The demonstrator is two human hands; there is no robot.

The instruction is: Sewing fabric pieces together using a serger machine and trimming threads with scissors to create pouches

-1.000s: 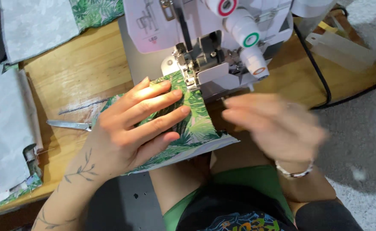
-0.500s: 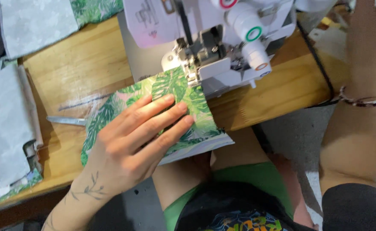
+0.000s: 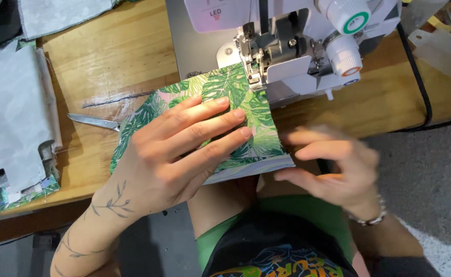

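A piece of green leaf-print fabric (image 3: 258,110) lies flat on the wooden table (image 3: 107,61), its far edge under the presser foot of a white overlock sewing machine (image 3: 297,46). My left hand (image 3: 179,149) presses flat on the fabric with fingers spread. Blurred with motion, my right hand (image 3: 333,164) hovers at the fabric's right near corner, fingers apart, holding nothing that I can see.
Metal scissors (image 3: 94,121) lie left of the fabric, partly under it. Stacks of pale and leaf-print cloth (image 3: 15,118) sit at the left table edge. A black cable (image 3: 423,87) runs down the right side of the table.
My right hand has come down from the upper right to the fabric's right near corner. The left hand stays pressed on the fabric.
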